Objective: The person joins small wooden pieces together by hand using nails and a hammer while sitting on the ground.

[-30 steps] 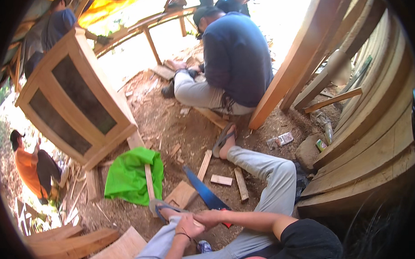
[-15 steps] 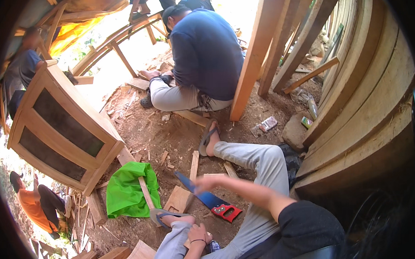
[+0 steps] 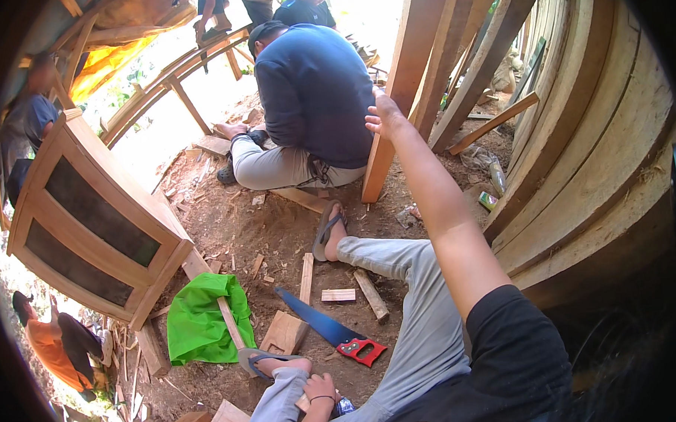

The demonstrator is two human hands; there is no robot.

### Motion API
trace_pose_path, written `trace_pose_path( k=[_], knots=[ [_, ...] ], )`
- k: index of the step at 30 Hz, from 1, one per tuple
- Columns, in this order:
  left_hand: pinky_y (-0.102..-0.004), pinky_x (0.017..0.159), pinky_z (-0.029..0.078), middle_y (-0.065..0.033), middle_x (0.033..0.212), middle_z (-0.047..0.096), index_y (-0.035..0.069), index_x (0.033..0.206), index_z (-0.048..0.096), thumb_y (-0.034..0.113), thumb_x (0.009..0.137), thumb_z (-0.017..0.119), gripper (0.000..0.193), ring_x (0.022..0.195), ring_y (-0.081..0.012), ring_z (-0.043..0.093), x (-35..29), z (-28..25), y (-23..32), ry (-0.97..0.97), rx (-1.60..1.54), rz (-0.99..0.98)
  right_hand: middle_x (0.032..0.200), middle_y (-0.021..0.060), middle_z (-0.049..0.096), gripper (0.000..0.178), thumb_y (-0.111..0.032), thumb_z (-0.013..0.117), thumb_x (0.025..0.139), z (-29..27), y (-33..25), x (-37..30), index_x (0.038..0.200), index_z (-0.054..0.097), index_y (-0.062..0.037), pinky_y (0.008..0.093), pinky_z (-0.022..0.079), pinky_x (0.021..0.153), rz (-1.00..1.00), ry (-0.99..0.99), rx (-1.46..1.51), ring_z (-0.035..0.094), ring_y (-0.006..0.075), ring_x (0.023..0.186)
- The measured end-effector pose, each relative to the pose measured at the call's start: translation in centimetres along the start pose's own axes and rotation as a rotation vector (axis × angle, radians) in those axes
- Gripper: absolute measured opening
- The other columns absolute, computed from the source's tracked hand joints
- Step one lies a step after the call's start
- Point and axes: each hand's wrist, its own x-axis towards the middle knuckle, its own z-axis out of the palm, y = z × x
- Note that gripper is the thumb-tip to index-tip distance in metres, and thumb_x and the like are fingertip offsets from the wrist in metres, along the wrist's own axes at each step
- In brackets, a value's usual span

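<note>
My right hand (image 3: 385,116) is stretched far forward at the end of a raised arm, palm partly turned up and fingers apart, holding nothing. In the picture it overlaps the upright timber post (image 3: 400,82); I cannot tell whether they touch. Low beside my bent leg, my left hand (image 3: 320,389) is closed around a small piece of wood (image 3: 304,403), mostly hidden by the fingers. A handsaw (image 3: 323,323) with a blue blade and red handle lies on the ground between my legs. Its blade lies beside a wooden block (image 3: 285,332) with a cut recess.
A bright green cloth (image 3: 200,320) lies under a wooden strip (image 3: 228,319). To the left leans a wooden panel frame (image 3: 104,219) with dark insets. A person in a dark blue top (image 3: 315,100) sits ahead. Curved planks (image 3: 577,225) stand at right; offcuts (image 3: 338,294) and shavings litter the dirt.
My right hand has swung up and forward, from above the saw to beside the timber post. My left hand stays by my leg. The view has shifted slightly.
</note>
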Motion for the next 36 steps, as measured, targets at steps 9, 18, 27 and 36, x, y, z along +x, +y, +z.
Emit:
trace_pose_path(
  k=[9,18,27,36],
  knots=[
    [-0.0471,0.082,0.048,-0.0139,0.109,0.058,0.016,0.116,0.061,0.035,0.075,0.071,0.046,0.100,-0.0323,0.061,0.0,0.5,-0.1,0.057,-0.026,0.011,0.162,0.0201,0.018,0.078,-0.058,0.038,0.100,-0.7,1.6,-0.8,0.160,0.007,-0.0180,0.0530,0.034,0.113,0.045,0.058,-0.123,0.029,0.0420,0.144],
    [-0.0471,0.080,0.048,-0.0129,0.109,0.058,0.017,0.113,0.061,0.033,0.079,0.068,0.039,0.098,-0.0309,0.061,0.1,1.3,-0.1,0.101,-0.003,0.003,0.160,0.0194,0.024,0.073,-0.056,0.036,0.102,-1.8,3.6,-0.4,0.159,0.011,-0.0178,0.0508,0.037,0.111,0.134,0.040,-0.177,0.037,0.0412,0.140],
    [-0.0461,0.086,0.049,-0.0180,0.116,0.059,0.013,0.121,0.056,0.040,0.071,0.075,0.060,0.107,-0.0331,0.062,0.5,-1.8,-0.1,-0.040,-0.115,-0.091,0.134,0.0113,0.053,0.060,-0.055,0.038,0.102,-4.9,7.6,0.3,0.143,0.043,-0.0117,0.0452,0.046,0.098,0.159,-0.009,-0.422,0.055,0.0312,0.117],
    [-0.0475,0.082,0.048,-0.0127,0.109,0.059,0.015,0.113,0.062,0.031,0.081,0.068,0.036,0.100,-0.0324,0.062,0.7,0.6,0.1,0.040,-0.084,-0.079,0.148,0.0220,0.046,0.060,-0.051,0.041,0.100,-14.5,28.7,-4.3,0.135,0.056,-0.0057,0.0490,0.040,0.109,0.017,-0.324,-1.726,0.047,0.0376,0.135]
  ],
)
